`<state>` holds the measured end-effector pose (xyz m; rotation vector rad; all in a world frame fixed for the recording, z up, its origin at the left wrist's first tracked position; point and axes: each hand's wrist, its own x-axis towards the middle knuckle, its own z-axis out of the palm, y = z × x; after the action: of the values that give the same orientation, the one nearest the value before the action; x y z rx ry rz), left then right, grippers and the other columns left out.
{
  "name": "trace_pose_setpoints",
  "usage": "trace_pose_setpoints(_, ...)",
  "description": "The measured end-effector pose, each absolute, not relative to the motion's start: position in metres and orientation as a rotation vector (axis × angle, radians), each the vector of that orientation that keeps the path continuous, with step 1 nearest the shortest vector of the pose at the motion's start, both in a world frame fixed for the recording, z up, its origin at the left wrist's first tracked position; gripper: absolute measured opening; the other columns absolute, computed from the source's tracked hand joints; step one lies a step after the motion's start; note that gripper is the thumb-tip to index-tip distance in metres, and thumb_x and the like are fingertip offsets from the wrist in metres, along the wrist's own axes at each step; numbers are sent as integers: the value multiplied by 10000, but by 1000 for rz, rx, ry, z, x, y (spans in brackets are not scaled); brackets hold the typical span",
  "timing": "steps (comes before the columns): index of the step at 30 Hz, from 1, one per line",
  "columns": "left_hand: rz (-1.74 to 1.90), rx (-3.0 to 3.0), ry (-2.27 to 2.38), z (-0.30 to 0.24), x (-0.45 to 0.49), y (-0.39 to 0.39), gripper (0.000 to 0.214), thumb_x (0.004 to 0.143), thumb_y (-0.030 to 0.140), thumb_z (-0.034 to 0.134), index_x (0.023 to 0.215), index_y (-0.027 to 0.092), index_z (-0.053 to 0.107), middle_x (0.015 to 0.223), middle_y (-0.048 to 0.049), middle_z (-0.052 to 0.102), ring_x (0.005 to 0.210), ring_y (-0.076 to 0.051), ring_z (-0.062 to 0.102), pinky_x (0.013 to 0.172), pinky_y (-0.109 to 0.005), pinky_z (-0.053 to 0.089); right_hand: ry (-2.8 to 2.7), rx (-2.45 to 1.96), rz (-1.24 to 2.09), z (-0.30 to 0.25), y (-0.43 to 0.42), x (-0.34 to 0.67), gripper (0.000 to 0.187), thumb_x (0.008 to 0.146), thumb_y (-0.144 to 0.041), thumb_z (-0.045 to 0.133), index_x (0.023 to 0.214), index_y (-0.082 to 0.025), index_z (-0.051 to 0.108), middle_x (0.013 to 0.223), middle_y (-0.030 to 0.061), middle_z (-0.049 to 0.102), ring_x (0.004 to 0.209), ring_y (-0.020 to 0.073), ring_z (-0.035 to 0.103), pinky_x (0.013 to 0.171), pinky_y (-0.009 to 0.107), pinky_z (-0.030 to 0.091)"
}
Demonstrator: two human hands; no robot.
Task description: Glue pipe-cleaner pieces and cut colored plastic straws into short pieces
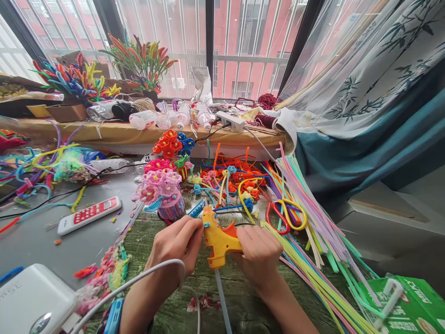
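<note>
In my right hand [260, 248] is the handle of a yellow hot glue gun [220, 243], its nozzle pointing away from me. A translucent glue stick [222, 301] sticks out of its back end. My left hand [177, 243] is closed beside the nozzle, fingertips pressed together. A small teal fuzzy bit [206, 225] shows at those fingertips, against the gun; whether they grip it is hard to see. Just beyond stands a pot of pink pipe-cleaner flowers [162, 185], with orange flowers [168, 144] and blue flowers [186, 144] behind it.
Loose pipe-cleaner pieces [225, 178] cover the table's far side. Red-and-yellow-handled scissors [285, 215] lie right, against long pipe-cleaner bundles [313, 222]. A white cable [139, 278] crosses my left forearm. A remote [89, 215], white device [34, 299] and green box [413, 301] stand around.
</note>
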<state>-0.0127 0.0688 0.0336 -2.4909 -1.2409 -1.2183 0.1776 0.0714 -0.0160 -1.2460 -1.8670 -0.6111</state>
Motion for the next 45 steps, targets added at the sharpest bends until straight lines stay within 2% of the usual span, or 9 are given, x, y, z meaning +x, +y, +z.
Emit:
trace_pose_setpoints(6,-1408,-2418,-1348,41,-10,65,94,864,122,580,811,197,604,679,33,612,513,-71,525,516,-174,428,-1831,-1256,-558,-15,73,176,480,978,-337,257,534,-225,405,473,6,446,484,166,354,532,316,193)
trace_pose_setpoints(12,-1878,-2219,-1733,46,-12,64,48,804,214,667,765,193,651,642,38,618,535,-90,549,512,-183,455,-1766,-1317,-478,-13,73,175,235,746,-142,431,539,-232,365,469,-4,443,473,164,371,519,307,194)
trace_pose_setpoints(19,-2401,-2206,-2231,52,-5,65,218,770,386,700,770,175,643,546,60,508,452,-63,414,395,-161,310,-1725,-1315,-405,-12,72,174,191,600,-90,436,540,-233,325,467,-16,423,477,158,356,517,295,193)
trace_pose_setpoints(22,-2266,-2300,-2132,52,-3,63,164,775,337,694,748,183,648,572,55,529,471,-66,431,418,-169,333,-1699,-1336,-366,-14,72,173,196,576,-75,433,545,-231,318,472,-18,428,479,153,361,519,296,189)
trace_pose_setpoints(26,-1869,-2409,-1741,48,-5,61,78,809,222,651,736,198,639,605,48,585,497,-80,498,492,-190,418,-1686,-1335,-359,-15,73,173,220,615,-70,448,544,-229,314,470,-18,433,472,151,367,513,299,185)
trace_pose_setpoints(30,-1569,-2458,-1492,45,-5,61,71,833,153,626,784,204,619,636,51,619,485,-71,498,494,-180,425,-1692,-1330,-368,-14,73,172,245,654,-70,456,542,-229,308,463,-20,430,461,147,373,508,302,178)
trace_pose_setpoints(35,-1411,-2426,-1394,46,-4,60,98,865,123,580,810,203,594,642,44,605,469,-62,472,485,-173,405,-1710,-1311,-382,-14,72,172,253,699,-90,448,536,-233,316,452,-21,411,457,152,351,513,308,173)
trace_pose_setpoints(41,-1322,-2327,-1247,38,-6,65,92,869,123,561,833,203,588,638,34,606,479,-71,516,507,-164,431,-1760,-1223,-490,-14,73,176,309,848,-210,369,541,-236,344,469,-8,411,479,161,330,519,313,178)
trace_pose_setpoints(45,-1299,-2212,-1198,37,-7,66,104,853,92,588,856,195,600,659,25,637,518,-78,575,545,-166,454,-1798,-1170,-550,-11,72,179,302,839,-178,374,542,-233,358,472,-6,415,486,162,326,520,312,180)
